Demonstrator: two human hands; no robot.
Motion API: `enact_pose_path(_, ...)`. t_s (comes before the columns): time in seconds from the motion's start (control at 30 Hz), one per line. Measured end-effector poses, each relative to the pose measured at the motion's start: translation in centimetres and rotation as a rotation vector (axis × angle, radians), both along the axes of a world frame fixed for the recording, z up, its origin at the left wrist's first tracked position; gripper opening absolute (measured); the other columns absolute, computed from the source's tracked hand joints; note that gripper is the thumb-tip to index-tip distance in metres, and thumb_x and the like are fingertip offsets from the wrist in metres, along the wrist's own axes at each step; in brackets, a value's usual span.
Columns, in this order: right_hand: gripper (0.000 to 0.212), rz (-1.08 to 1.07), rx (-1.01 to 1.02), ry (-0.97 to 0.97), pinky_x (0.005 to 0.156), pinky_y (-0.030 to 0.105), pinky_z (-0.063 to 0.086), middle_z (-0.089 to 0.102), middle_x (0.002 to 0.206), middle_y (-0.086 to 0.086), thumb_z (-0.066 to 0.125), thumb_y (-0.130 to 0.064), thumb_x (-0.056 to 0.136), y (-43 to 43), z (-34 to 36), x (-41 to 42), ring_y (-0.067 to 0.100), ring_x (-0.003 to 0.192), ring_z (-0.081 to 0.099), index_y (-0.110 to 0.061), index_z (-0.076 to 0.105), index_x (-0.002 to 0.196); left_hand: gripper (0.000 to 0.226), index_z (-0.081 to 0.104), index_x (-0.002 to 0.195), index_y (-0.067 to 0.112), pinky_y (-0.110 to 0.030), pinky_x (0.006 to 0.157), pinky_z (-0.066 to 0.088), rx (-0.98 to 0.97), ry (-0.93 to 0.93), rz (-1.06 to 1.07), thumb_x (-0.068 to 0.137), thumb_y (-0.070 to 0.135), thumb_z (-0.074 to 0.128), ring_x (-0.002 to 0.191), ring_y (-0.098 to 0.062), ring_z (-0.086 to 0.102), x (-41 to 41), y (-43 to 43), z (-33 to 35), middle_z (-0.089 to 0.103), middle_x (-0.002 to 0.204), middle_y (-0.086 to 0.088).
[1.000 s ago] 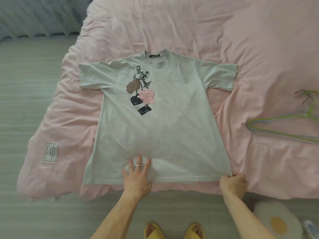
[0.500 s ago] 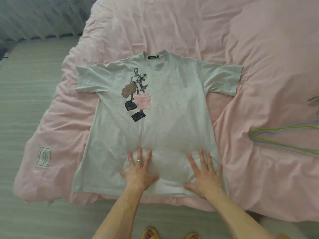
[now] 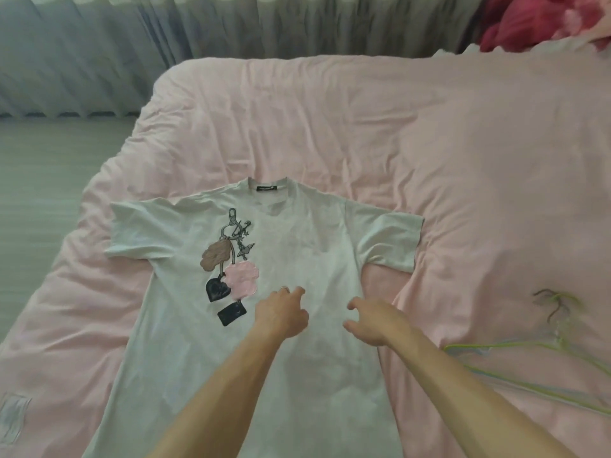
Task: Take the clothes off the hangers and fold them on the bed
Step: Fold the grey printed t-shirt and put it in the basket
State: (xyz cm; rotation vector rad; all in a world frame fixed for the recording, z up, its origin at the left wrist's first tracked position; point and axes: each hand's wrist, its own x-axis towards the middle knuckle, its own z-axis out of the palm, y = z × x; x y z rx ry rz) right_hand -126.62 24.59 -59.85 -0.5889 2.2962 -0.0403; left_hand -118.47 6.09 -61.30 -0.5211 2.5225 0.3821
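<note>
The left hand hangs over the chest of a pale grey, short-sleeved cotton T-shirt. Its fingers are loosely curled and hold nothing, and a thin ring shows on one finger. Just beside it the right hand is slack too, thumb and fingers curved and spread apart, nothing gripped. Whether either hand touches the cloth I cannot tell.

The shirt lies flat and front up, sleeves spread, collar at the far end with a small black neck label. On its chest is a printed cluster of key-ring charms: a brown lobed shape, a pink one, a black heart and a black tag.

Under it is a soft, creased pink duvet covering the bed, with a white fabric patch near its near-left corner. To the right, apart from the shirt, thin green and blue wire hangers lie on the duvet. A pleated grey curtain hangs behind, and something fluffy and dark red sits at the far right.
</note>
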Motion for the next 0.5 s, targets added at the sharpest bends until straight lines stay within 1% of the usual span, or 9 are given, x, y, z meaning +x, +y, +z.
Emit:
enact_pose_path(0.1,0.054,-0.164,-0.091,-0.005,0.101,0.034,0.043,0.057,0.138,0.003,0.049,-0.049,0.096,-0.7,1.8,-5.6,0.024,0.126,0.053,-0.023,0.048,0.143,0.056,0.029,0.153,0.028,-0.042,0.096,0.043,0.036,0.02,-0.031,0.098,0.032,0.042,0.131,-0.027,0.044,-4.0,-1.3,0.1,0.043,0.148,-0.005)
enact_pose_path(0.17,0.049,-0.33,-0.188,0.004,0.096,0.032,0.042,0.057,0.136,0.004,0.051,-0.046,0.096,-0.5,2.1,-8.5,0.025,0.123,0.054,-0.02,0.051,0.138,0.057,0.028,0.154,0.029,-0.041,0.1,0.041,0.042,0.037,-0.05,0.099,0.033,0.043,0.135,-0.026,0.041,-6.2,-1.9,0.0,0.039,0.153,-0.004)
enact_pose_path(0.23,0.054,-0.52,-0.271,0.023,0.09,0.031,0.04,0.055,0.138,0.005,0.053,-0.046,0.096,0.4,1.5,-10.9,0.025,0.123,0.054,-0.017,0.046,0.141,0.059,0.026,0.155,0.03,-0.041,0.106,0.037,0.051,0.048,-0.066,0.099,0.034,0.044,0.14,-0.026,0.036,-8.5,-2.3,-0.4,0.033,0.158,-0.004)
enact_pose_path(0.27,0.058,-0.604,-0.297,0.032,0.09,0.031,0.039,0.053,0.14,0.007,0.055,-0.046,0.096,1.1,1.1,-11.8,0.026,0.125,0.053,-0.015,0.043,0.143,0.06,0.024,0.155,0.03,-0.042,0.109,0.035,0.056,0.049,-0.07,0.099,0.035,0.044,0.143,-0.026,0.033,-9.4,-2.3,-0.8,0.029,0.16,-0.005)
enact_pose_path(0.37,0.065,-0.831,-0.338,0.013,0.099,0.033,0.038,0.05,0.145,0.009,0.058,-0.044,0.094,3.2,-1.0,-14.3,0.028,0.13,0.049,-0.012,0.038,0.146,0.063,0.018,0.157,0.033,-0.044,0.118,0.026,0.079,0.041,-0.084,0.1,0.04,0.043,0.149,-0.026,0.022,-12.0,-1.8,-1.9,0.02,0.165,-0.006)
enact_pose_path(0.5,0.071,-1.048,-0.37,-0.021,0.098,0.034,0.039,0.05,0.145,0.012,0.063,-0.043,0.091,5.0,-3.6,-17.5,0.031,0.13,0.05,-0.01,0.035,0.147,0.065,0.009,0.158,0.037,-0.05,0.122,0.016,0.081,0.045,-0.09,0.102,0.047,0.039,0.154,-0.026,0.008,-15.2,-0.2,-3.7,0.007,0.168,-0.005)
